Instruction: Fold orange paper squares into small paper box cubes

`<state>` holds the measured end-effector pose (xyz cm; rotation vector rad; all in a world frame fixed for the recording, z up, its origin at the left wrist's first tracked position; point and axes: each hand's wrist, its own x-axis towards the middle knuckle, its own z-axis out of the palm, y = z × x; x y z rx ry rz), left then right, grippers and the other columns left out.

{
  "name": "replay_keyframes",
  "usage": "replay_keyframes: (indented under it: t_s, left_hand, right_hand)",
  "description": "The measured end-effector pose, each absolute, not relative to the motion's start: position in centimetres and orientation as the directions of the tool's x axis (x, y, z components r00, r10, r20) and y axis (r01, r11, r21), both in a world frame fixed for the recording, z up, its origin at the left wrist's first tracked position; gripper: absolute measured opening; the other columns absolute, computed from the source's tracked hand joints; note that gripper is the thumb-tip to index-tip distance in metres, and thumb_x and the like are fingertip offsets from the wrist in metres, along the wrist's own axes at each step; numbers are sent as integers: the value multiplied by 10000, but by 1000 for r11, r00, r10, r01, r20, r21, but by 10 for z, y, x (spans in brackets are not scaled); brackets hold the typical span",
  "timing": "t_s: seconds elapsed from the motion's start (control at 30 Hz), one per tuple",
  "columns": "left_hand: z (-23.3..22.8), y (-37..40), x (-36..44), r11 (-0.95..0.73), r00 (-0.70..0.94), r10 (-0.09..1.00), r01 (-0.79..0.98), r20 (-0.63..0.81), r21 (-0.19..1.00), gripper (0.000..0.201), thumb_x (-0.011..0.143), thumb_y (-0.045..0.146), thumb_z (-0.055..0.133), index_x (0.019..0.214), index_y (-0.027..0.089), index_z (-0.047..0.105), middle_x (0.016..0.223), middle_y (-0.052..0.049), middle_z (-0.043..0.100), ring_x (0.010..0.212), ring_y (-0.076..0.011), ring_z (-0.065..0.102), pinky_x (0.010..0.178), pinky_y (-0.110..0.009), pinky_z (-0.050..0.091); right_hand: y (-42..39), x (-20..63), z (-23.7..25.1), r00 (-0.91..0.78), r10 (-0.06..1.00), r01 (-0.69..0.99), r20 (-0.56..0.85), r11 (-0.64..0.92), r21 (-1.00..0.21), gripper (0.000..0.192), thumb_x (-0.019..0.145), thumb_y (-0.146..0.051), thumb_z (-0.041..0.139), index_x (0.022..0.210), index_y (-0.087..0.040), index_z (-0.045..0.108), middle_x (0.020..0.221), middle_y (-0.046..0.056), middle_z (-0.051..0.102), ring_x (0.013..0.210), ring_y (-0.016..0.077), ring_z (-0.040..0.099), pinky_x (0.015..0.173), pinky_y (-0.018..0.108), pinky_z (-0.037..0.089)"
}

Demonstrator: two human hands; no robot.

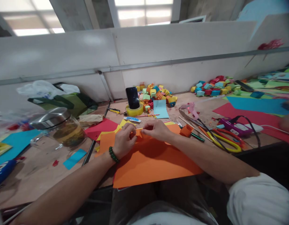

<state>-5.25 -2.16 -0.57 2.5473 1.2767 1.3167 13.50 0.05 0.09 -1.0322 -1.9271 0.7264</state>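
My left hand (124, 139) and my right hand (157, 130) meet over a large orange sheet of paper (156, 165). Between their fingertips is a small folded piece of orange paper (139, 132). Both hands are closed on it, the left fingers curled and the right thumb and fingers pinching its other side. My fingers hide part of the piece, so its full shape does not show. Right of my right hand stands a small orange paper box (186, 130). Yellow paper (106, 135) sticks out beyond the orange sheet on the left.
Behind my hands a phone (132, 97) leans on a yellow tape roll (134, 110) beside piled paper cubes (156, 93). A glass teapot (64, 131) stands left. At right lie a pink glue gun (192, 111), scissors (226, 145), a purple power strip (235, 126) and another person's hand (287, 120).
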Motion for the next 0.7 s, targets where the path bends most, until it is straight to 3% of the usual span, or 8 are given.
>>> replay_keyframes:
  t_s: [0.4, 0.53, 0.7]
  left_hand:
    - [-3, -28, -46, -573, 333, 726, 776, 602, 262, 157, 654, 75, 501, 652, 214, 428, 750, -4, 520, 681, -156, 509, 613, -261, 394]
    - [-3, -26, -46, -573, 358, 719, 791, 595, 216, 167, 650, 67, 505, 648, 218, 434, 747, -13, 535, 762, -183, 537, 678, -277, 421]
    - [-3, -25, -49, -604, 385, 698, 769, 604, 209, 161, 673, 70, 482, 656, 218, 421, 727, -10, 522, 695, -167, 515, 635, -274, 409]
  right_hand:
    - [-8, 127, -1, -352, 812, 597, 465, 578, -556, 87, 733, -160, 620, 683, -184, 686, 669, 0, 673, 610, 114, 550, 571, 232, 344]
    - [-5, 128, -4, -344, 831, 551, 437, 555, -623, 88, 717, -146, 625, 723, -187, 702, 683, -7, 677, 637, 119, 557, 594, 230, 372]
    - [0, 129, -6, -349, 860, 429, 372, 499, -753, 133, 732, -157, 605, 749, -187, 733, 697, -9, 689, 663, 123, 581, 611, 229, 412]
